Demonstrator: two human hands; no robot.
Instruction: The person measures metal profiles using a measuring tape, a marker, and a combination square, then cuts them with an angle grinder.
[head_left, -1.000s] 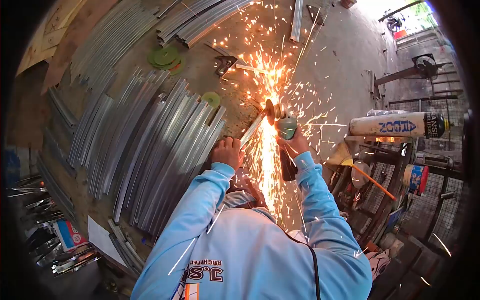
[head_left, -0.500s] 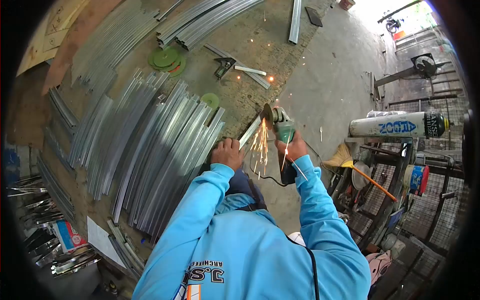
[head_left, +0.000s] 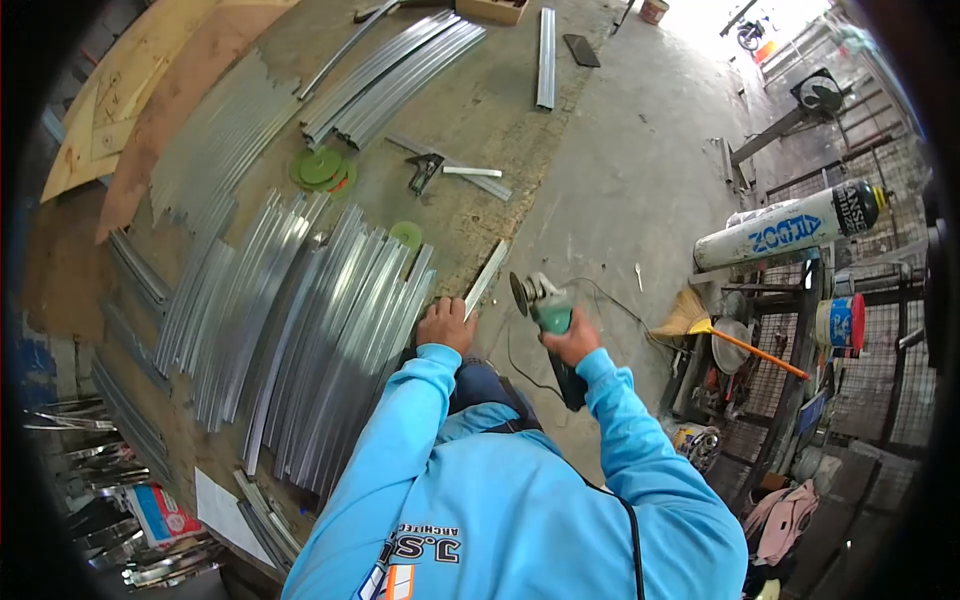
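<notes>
My right hand (head_left: 574, 340) is wrapped round a green and black angle grinder (head_left: 553, 318), whose disc stands a little right of the metal strip, apart from it. A cord trails from the tool. My left hand (head_left: 447, 325) is closed over the near end of a short metal strip (head_left: 487, 278) at the table's edge; its fingertips show on top and the thumb side is partly hidden. Just left of that hand lie many long silvery metal channels (head_left: 340, 330) side by side.
Green cutting discs (head_left: 320, 170), a combination square (head_left: 425, 172) and a dark phone-like slab (head_left: 581, 50) lie on the worktable (head_left: 480, 120). To the right are an argon cylinder (head_left: 790, 232), a broom (head_left: 690, 318) and a wire-mesh rack. White paper (head_left: 228, 508) lies at lower left.
The grinder has come away from the metal strip, down and slightly left in view, and the sparks have stopped. My left hand still grips the strip. The view has shifted a little.
</notes>
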